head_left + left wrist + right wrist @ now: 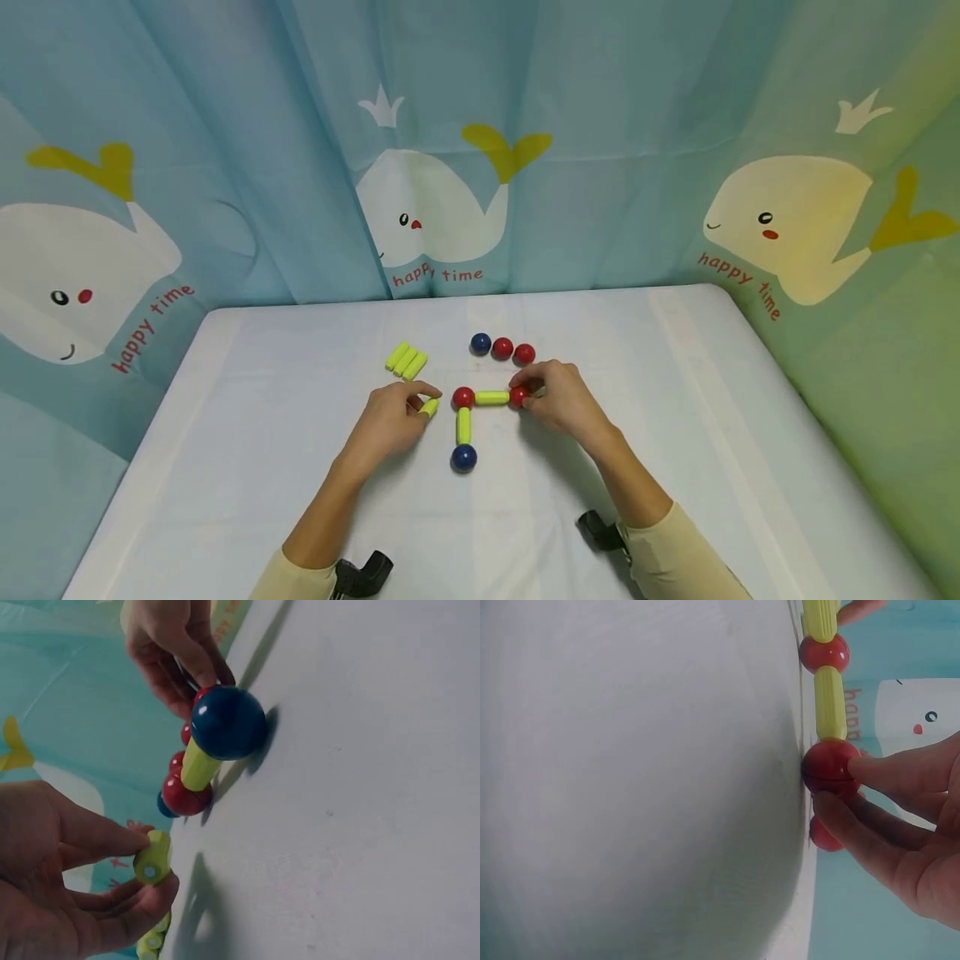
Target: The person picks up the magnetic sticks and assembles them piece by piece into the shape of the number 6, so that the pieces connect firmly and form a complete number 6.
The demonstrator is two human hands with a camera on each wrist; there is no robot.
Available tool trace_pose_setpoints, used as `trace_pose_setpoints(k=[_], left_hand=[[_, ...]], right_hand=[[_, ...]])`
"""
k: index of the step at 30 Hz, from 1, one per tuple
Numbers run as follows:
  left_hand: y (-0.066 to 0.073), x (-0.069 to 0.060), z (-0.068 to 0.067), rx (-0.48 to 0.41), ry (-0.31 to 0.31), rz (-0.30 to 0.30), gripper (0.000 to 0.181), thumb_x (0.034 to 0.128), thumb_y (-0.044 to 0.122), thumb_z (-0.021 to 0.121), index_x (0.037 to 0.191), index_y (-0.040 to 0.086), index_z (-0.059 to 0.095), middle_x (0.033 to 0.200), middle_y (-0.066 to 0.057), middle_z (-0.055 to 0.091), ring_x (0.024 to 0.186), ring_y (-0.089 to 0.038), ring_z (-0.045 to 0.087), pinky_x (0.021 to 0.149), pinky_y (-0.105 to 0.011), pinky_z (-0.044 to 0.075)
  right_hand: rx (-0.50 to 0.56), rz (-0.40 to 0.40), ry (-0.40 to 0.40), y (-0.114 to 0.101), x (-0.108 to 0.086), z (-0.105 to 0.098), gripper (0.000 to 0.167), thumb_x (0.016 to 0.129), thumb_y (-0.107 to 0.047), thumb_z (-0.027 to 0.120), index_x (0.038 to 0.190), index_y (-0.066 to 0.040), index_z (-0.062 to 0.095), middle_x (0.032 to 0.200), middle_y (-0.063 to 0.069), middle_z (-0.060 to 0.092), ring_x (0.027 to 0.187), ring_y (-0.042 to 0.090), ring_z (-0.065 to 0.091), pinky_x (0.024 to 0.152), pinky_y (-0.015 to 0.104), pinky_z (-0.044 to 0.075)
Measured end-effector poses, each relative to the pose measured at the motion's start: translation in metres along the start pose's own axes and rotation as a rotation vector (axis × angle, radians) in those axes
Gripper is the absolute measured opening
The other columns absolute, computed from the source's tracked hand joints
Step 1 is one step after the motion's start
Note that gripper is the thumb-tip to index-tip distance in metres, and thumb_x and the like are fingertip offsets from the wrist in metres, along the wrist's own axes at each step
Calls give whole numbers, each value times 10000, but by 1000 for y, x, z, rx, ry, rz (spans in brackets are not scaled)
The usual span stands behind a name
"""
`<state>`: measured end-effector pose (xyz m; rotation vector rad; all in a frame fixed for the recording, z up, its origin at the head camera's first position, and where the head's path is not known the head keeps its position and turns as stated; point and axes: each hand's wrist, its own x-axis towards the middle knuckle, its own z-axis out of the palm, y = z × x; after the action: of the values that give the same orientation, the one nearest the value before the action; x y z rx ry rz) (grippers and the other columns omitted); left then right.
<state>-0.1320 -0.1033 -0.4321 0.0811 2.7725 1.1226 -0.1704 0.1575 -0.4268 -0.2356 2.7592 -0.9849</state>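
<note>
My left hand [392,417] pinches a yellow-green rod [153,858] between thumb and fingers, just above the table; a pale round spot shows on the rod's end. To its right lies an L-shaped joined piece: a red ball [463,397] at the corner, one rod [492,398] running right to a second red ball [829,766], another rod [463,426] running toward me to a blue ball [463,458]. The right hand [561,402] grips that second red ball with thumb and fingers. Between the left hand's rod and the corner ball there is a small gap.
Behind the joined piece, a blue ball [481,343] and two red balls [502,348] sit in a row. Several loose yellow-green rods [406,361] lie side by side beyond the left hand. A whale-print curtain [600,217] hangs along the far edge of the white table [225,467].
</note>
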Motion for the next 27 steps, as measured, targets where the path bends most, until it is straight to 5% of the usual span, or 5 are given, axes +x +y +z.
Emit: trace_pose_setpoints(k=[13, 21, 27], left_hand=[[7, -31, 2, -126, -27, -55, 262, 878, 105, 793, 1125, 178, 750, 900, 3, 657, 761, -131, 621, 671, -305, 502], [5, -55, 9, -232, -153, 3, 306, 821, 55, 791, 1101, 115, 683, 888, -32, 623, 639, -128, 675, 606, -299, 516], [10, -59, 12, -248, -221, 27, 309, 802, 37, 790, 1069, 124, 663, 850, -29, 613, 572, -139, 690, 573, -281, 514]], right_hand=[[0, -4, 16, 0, -1, 0, 222, 883, 9, 759, 1075, -95, 797, 948, 30, 762, 939, 224, 637, 865, 390, 577], [13, 5, 23, 3, -5, 5, 218, 866, 18, 773, 1056, -85, 800, 915, 26, 746, 903, 199, 619, 804, 346, 577], [23, -20, 37, 0, -2, 3, 221, 862, 34, 768, 1049, -80, 801, 912, 33, 751, 889, 193, 625, 801, 344, 574]])
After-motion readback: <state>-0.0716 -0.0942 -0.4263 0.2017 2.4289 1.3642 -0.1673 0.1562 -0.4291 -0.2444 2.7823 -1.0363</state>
